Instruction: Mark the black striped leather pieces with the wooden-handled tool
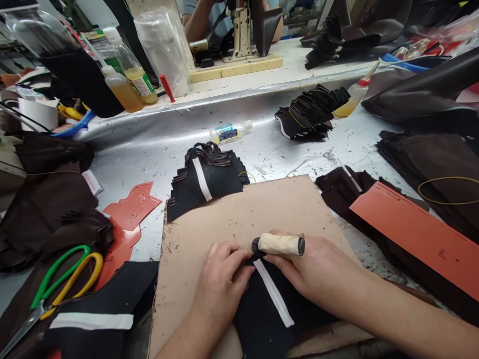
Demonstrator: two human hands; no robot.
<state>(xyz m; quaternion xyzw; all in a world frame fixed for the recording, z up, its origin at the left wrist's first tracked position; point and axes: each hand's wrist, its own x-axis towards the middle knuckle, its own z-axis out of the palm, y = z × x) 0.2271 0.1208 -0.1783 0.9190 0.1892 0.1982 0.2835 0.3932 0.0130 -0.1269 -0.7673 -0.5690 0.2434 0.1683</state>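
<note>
A black flat piece with a white tape strip lies on the tan board in front of me. My left hand pinches its upper edge between thumb and fingers. My right hand is closed around a short tool with a cream-wrapped handle and dark ends, resting across the thumb and forefinger. The tool's left end is close to my left fingertips, at the piece's top edge. What the lower fingers of my right hand touch is hidden.
A stack of black pieces lies on the board's far edge. Green-and-yellow-handled scissors lie at left. Orange templates sit on dark pieces at right. Bottles stand at back left. Beyond, a person sits behind a sewing machine.
</note>
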